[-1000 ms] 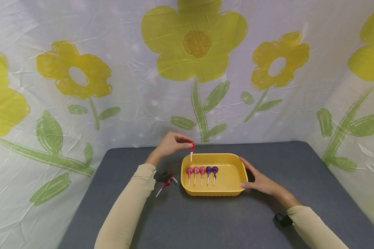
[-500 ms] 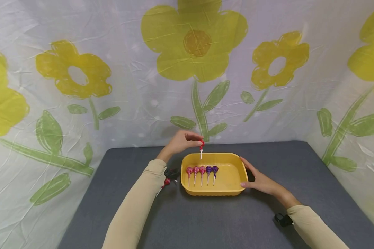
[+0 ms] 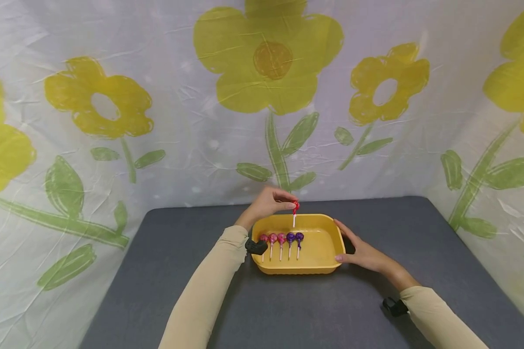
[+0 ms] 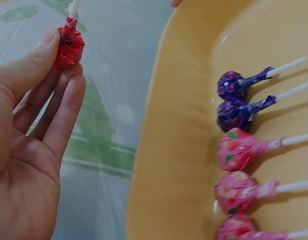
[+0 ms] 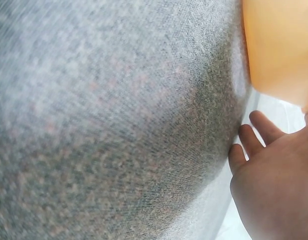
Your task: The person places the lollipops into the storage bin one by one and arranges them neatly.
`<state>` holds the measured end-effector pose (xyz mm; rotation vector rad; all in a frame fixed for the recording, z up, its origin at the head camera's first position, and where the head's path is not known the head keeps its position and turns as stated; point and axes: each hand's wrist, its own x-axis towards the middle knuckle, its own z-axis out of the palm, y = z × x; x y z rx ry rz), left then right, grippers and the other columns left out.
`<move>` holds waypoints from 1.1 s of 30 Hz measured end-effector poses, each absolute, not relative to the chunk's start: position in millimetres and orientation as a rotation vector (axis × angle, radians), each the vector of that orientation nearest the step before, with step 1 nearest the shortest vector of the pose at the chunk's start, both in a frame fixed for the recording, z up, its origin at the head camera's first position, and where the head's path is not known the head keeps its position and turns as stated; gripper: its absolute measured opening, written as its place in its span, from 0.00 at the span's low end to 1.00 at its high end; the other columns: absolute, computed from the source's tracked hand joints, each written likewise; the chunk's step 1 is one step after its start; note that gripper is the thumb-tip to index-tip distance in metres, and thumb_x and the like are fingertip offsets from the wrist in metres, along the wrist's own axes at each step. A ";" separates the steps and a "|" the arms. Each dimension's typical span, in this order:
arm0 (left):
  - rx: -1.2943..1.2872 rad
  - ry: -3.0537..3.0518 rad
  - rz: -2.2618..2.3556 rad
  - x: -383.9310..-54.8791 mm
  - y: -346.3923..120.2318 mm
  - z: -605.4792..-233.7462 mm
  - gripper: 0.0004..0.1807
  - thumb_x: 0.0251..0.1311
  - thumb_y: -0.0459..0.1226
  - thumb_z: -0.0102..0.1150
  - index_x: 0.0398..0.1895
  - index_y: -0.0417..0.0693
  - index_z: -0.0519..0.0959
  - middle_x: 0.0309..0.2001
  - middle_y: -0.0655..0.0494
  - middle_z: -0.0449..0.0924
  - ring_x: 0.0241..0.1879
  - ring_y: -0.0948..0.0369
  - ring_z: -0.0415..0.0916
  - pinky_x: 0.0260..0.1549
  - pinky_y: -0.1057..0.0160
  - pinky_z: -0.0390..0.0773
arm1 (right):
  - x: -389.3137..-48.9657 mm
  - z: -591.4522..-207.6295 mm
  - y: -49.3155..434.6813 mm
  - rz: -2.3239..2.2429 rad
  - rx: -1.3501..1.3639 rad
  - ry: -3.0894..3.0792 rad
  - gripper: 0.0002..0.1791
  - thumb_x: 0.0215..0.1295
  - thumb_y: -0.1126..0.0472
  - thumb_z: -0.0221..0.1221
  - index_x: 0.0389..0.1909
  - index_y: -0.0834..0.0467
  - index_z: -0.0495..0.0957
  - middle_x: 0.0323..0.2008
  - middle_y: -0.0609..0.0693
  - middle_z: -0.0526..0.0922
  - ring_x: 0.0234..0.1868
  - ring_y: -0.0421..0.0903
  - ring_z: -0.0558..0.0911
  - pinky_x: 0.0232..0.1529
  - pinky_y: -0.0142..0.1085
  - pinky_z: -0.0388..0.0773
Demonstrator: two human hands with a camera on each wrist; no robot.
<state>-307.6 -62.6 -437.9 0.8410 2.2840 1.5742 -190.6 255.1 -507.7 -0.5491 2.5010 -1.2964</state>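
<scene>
My left hand (image 3: 268,202) pinches a red-wrapped lollipop (image 4: 70,50) by its candy head between thumb and fingers. Its white stick points down over the far part of the yellow tray (image 3: 319,265). Inside the tray, towards its left, lies a row of lollipops: pink-wrapped ones (image 4: 238,149) and two purple ones (image 4: 232,85), sticks towards me. My right hand (image 3: 367,255) holds the tray's right end, thumb over the near rim and a fingertip at the far corner. In the right wrist view, its other fingers (image 5: 251,140) extend below the tray's wall.
A dark grey cloth-covered table (image 3: 297,310) lies under the tray. Behind it hangs a pale curtain (image 3: 192,169) printed with yellow flowers. Black bands (image 3: 255,246) sit at both wrists, and the left one overlaps the tray's left end in the head view.
My left hand has carried the red lollipop rightwards over the tray's far side. The left forearm now hides the red lollipops seen earlier on the table. My right hand stays put.
</scene>
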 end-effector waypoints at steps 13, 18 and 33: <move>0.810 2.237 1.647 -304.1 -45.5 -457.3 0.14 0.60 0.37 0.67 0.48 0.40 0.86 0.43 0.44 0.88 0.41 0.58 0.86 0.50 0.51 0.83 | -191.0 -507.5 253.5 -1.292 -0.517 2.513 0.57 0.61 0.53 0.68 0.80 0.40 0.36 0.77 0.64 0.51 0.76 0.68 0.52 0.64 0.75 0.53; 0.817 2.242 1.654 -302.1 -39.5 -463.1 0.13 0.61 0.37 0.67 0.47 0.42 0.86 0.44 0.45 0.88 0.42 0.59 0.85 0.48 0.60 0.84 | -191.4 -508.4 252.5 -1.290 -0.500 2.510 0.57 0.61 0.55 0.67 0.80 0.39 0.36 0.77 0.63 0.51 0.76 0.67 0.52 0.64 0.76 0.52; 0.769 2.214 1.688 -292.6 -24.8 -478.8 0.15 0.61 0.37 0.66 0.49 0.39 0.85 0.46 0.44 0.88 0.42 0.63 0.85 0.48 0.58 0.84 | -190.7 -507.2 251.9 -1.303 -0.498 2.508 0.57 0.61 0.55 0.67 0.80 0.40 0.37 0.77 0.63 0.52 0.77 0.67 0.52 0.66 0.75 0.51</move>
